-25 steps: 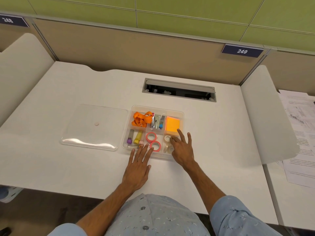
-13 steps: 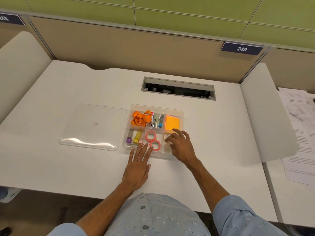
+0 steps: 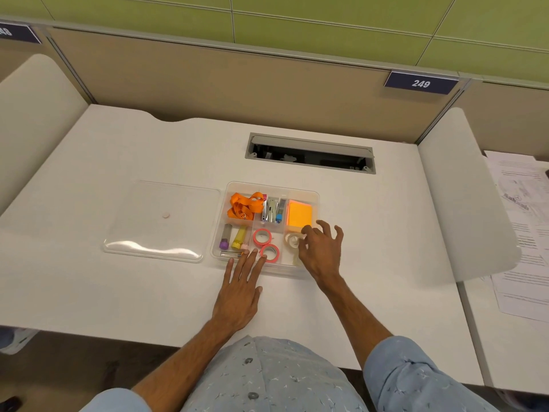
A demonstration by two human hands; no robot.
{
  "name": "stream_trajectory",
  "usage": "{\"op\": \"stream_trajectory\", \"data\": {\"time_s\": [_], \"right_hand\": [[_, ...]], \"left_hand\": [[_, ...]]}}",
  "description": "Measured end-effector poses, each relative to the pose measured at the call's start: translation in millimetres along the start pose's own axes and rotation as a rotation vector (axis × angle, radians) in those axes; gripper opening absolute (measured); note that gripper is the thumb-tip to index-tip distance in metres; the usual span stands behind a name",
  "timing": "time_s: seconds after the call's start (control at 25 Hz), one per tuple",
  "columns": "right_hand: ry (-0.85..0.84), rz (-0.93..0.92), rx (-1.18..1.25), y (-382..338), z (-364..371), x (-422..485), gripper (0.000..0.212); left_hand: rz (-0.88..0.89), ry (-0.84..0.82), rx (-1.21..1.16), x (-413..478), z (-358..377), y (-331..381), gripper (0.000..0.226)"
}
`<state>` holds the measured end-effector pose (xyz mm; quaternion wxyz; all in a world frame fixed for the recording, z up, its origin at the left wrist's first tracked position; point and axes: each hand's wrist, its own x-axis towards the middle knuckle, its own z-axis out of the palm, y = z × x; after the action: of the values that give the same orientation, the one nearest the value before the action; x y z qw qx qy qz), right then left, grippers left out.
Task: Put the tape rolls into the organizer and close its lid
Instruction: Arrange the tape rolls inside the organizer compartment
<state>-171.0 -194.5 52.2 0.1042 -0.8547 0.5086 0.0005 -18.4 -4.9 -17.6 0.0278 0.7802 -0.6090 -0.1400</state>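
Observation:
A clear plastic organizer [image 3: 315,195] sits open in the middle of the white desk. Two pink tape rolls [image 3: 262,236] [image 3: 269,252] lie in its front middle compartment. A clear tape roll [image 3: 292,241] lies in the front right compartment, and part of that compartment is hidden by my right hand. My right hand [image 3: 322,250] hovers there with fingers spread, thumb and forefinger at the clear roll's edge. My left hand [image 3: 240,294] rests flat on the desk, fingertips over the organizer's front wall beside the near pink roll. The clear lid [image 3: 162,221] lies flat to the organizer's left.
The organizer also holds an orange lanyard [image 3: 242,206], staplers [image 3: 271,210], orange sticky notes [image 3: 299,214] and small tubes [image 3: 233,240]. An open cable slot [image 3: 310,153] lies behind it. Printed papers [image 3: 523,227] cover the neighbouring desk at right.
My right hand has drawn back from the sticky notes to the clear tape roll, its fingers curling and then spreading. My left hand has stayed in place.

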Motion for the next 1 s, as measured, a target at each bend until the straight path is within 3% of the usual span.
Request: {"op": "stream_trajectory", "data": {"time_s": [0.36, 0.64, 1.0], "right_hand": [[-0.050, 0.094, -0.030, -12, 8, 8, 0.032], [-0.082, 0.008, -0.052, -8, 10, 5, 0.050], [-0.110, -0.006, -0.061, -14, 10, 8, 0.049]], "left_hand": [[0.012, -0.027, -0.009, 0, -3, 0, 0.071], [0.002, -0.012, -0.002, 1, -2, -3, 0.070], [-0.004, -0.036, 0.010, 1, -1, -2, 0.070]]}}
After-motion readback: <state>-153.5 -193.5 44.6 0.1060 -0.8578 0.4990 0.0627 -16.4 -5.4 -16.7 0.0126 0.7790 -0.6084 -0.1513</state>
